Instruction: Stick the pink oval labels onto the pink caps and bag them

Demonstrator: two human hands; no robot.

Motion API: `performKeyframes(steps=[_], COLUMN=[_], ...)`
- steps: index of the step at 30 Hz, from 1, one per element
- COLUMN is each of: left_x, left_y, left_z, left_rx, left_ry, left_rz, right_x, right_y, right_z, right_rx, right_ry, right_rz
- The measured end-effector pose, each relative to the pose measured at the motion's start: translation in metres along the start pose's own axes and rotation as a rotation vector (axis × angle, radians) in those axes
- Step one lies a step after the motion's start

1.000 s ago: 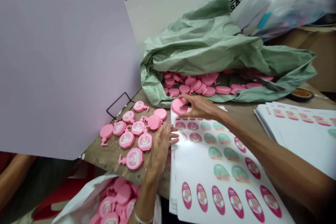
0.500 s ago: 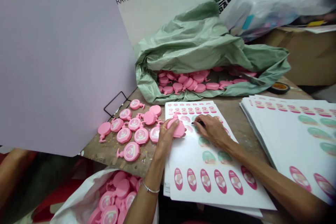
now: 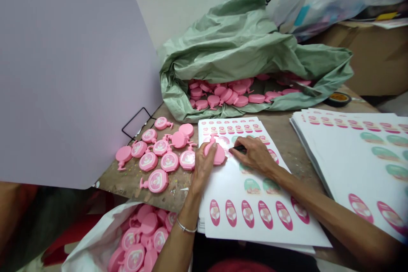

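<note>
My left hand point(image 3: 204, 163) is closed around a flat, round pink toy pump bottle point(image 3: 216, 153), its plain face up and its nozzle pointing away from me. It is held over a sticker sheet point(image 3: 223, 187) on a stack. Pinched in my right hand point(image 3: 255, 153) is a slim black pointed tool point(image 3: 238, 148), its exact kind unclear. The tool's tip is at the sheet among the pink and green stickers, just right of the bottle. Left of my hands, several pink bottles lie on the table, most with a round label point(image 3: 158, 181), a few showing a plain side.
A green sack point(image 3: 223, 59) full of pink bottles lies open at the back. Another sticker-sheet stack point(image 3: 344, 157) is on the right, with a tape roll point(image 3: 338, 99) behind it. Below the table's edge, a white bag point(image 3: 95, 233) holds labelled bottles. A pale panel point(image 3: 76, 76) stands left.
The view has tilted slightly down. The black tool's tip has moved slightly left over the sheet, and more of the tool now shows. My left hand still holds the bottle.
</note>
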State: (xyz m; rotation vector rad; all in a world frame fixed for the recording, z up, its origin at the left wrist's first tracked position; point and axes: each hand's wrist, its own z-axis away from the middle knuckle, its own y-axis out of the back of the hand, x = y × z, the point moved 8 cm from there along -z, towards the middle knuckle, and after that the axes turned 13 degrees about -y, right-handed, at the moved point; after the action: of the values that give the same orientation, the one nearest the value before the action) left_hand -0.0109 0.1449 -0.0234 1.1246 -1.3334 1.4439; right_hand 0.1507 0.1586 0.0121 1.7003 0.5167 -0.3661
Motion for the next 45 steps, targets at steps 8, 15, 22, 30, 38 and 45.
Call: performKeyframes(steps=[8, 15, 22, 30, 38, 45], left_x=[0.005, 0.024, 0.034, 0.039, 0.04, 0.041], left_y=[0.006, -0.013, -0.019, -0.019, -0.019, -0.018], left_z=[0.005, 0.02, 0.026, 0.026, 0.026, 0.026], left_rx=[0.055, -0.019, -0.039, -0.024, -0.02, -0.027], left_ry=[-0.004, 0.052, 0.08, 0.058, 0.043, 0.037], left_rz=[0.155, 0.314, 0.314, 0.298, 0.281, 0.272], right_x=[0.005, -0.039, -0.051, -0.051, -0.049, -0.051], right_y=[0.028, 0.053, 0.054, 0.052, 0.049, 0.052], right_z=[-0.003, 0.011, 0.015, 0.015, 0.014, 0.015], right_rx=[-0.017, -0.097, -0.112, -0.126, -0.112, -0.104], right_ry=[-0.225, -0.154, -0.105, -0.125, -0.153, -0.148], right_rz=[-0.534, -0.576, -0.585, -0.586, -0.618, -0.602])
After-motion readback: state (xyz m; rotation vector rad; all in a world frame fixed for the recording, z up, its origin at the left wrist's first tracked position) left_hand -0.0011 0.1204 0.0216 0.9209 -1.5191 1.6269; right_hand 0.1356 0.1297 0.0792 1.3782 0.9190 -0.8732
